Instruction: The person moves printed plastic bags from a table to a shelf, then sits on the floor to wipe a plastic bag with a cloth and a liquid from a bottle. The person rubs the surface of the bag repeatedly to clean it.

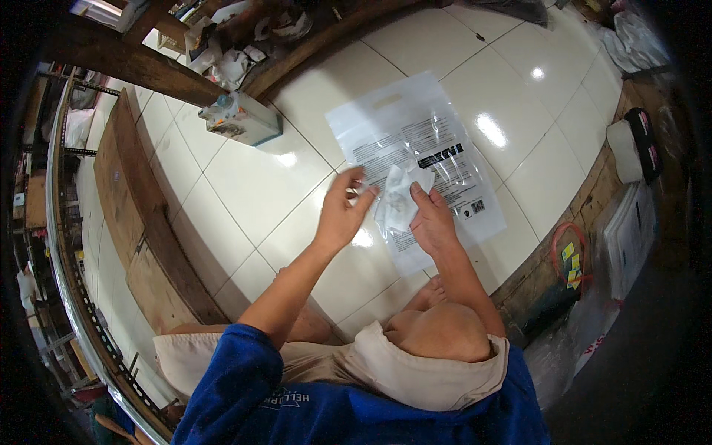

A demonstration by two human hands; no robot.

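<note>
A small, crumpled white sheet (pixel 401 202) is pinched at its right edge by my right hand (pixel 434 220), thumb on top. It could be tissue, cloth or thin plastic; I cannot tell which. My left hand (pixel 345 205) hovers just left of the sheet, its fingers curled but apart, with a gap between thumb and forefinger and nothing visible in it. Beneath both hands, a large, flat plastic bag (pixel 383 122) with a cut-out handle and dark print lies on the tiled floor, partly covered by the sheet and my hands.
A white carton (pixel 252 126) stands at the far left beside a wooden beam (pixel 141 63). Along the left lies a long wooden plank (pixel 122 185). A wooden ledge (pixel 575 196) on the right bears a black-and-white pouch (pixel 630 148) and stacked plastic packages (pixel 627 237).
</note>
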